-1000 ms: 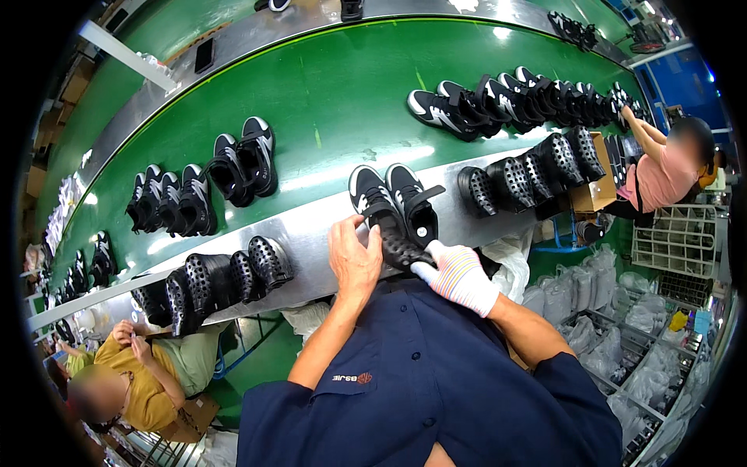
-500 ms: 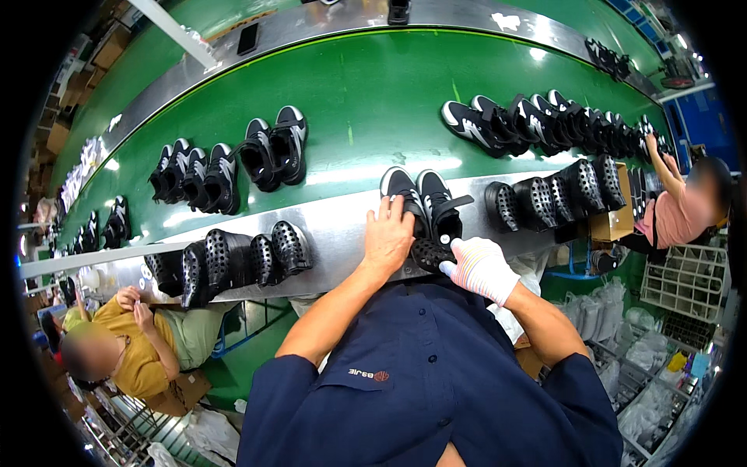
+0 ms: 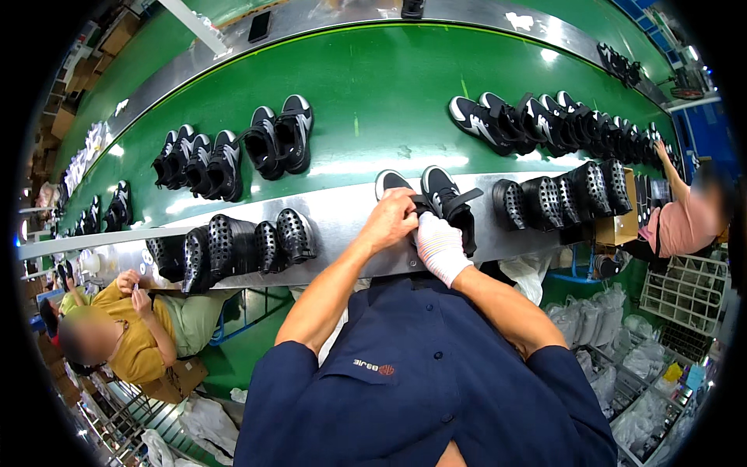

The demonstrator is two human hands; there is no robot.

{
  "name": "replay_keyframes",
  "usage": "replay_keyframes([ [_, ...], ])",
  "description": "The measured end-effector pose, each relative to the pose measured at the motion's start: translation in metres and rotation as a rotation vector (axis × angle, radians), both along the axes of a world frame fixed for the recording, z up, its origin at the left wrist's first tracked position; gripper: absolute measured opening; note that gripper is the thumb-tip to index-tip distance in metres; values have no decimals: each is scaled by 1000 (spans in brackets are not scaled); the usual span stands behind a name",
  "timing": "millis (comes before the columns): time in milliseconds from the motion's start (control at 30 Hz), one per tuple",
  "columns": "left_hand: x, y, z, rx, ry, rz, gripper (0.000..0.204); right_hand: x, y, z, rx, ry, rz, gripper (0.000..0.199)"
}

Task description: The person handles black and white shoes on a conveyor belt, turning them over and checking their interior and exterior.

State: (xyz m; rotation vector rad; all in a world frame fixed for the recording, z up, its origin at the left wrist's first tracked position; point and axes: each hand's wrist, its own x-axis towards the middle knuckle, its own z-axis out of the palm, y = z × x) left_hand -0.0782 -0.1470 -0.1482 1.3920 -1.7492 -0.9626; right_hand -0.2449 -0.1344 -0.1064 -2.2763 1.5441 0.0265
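Note:
Two black sneakers with light grey toes stand side by side on the metal ledge in front of me. Over the left sneaker (image 3: 391, 182) my bare left hand (image 3: 389, 221) is closed, its fingertips pinching the dark strap. My right hand (image 3: 443, 247), in a white striped knit glove, is closed against the same sneaker's opening, close to my left fingers. What the gloved fingers hold is hidden. The right sneaker (image 3: 442, 193) stands untouched, its strap (image 3: 464, 198) sticking out to the right.
Black perforated shoe forms (image 3: 233, 247) stand on the ledge at left, and more perforated forms (image 3: 545, 204) at right. Sneakers (image 3: 280, 138) line the green belt (image 3: 366, 93) on both sides. A phone (image 3: 260, 27) lies beyond. Co-workers sit left (image 3: 128, 331) and right (image 3: 685, 222).
My right hand has moved left and up from the perforated shoe form to the left sneaker; that form no longer shows. My left hand has gone from resting on the sneaker to pinching its strap.

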Motion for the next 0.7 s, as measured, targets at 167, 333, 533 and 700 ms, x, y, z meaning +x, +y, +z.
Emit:
replay_keyframes([
  [167, 7, 22, 64, -343, -565, 223, 31, -25, 7, 24, 11, -129, -174, 63],
  [333, -7, 58, 46, 401, -443, 218, 56, 1, -8, 17, 231, -50, -192, 53],
  [533, -17, 31, 1, 317, -371, 316, 78, 12, -15, -21, 258, -27, -315, 35],
  [700, -24, 22, -8, 395, -511, 405, 69, 20, -21, -30, 263, -26, -398, 31],
])
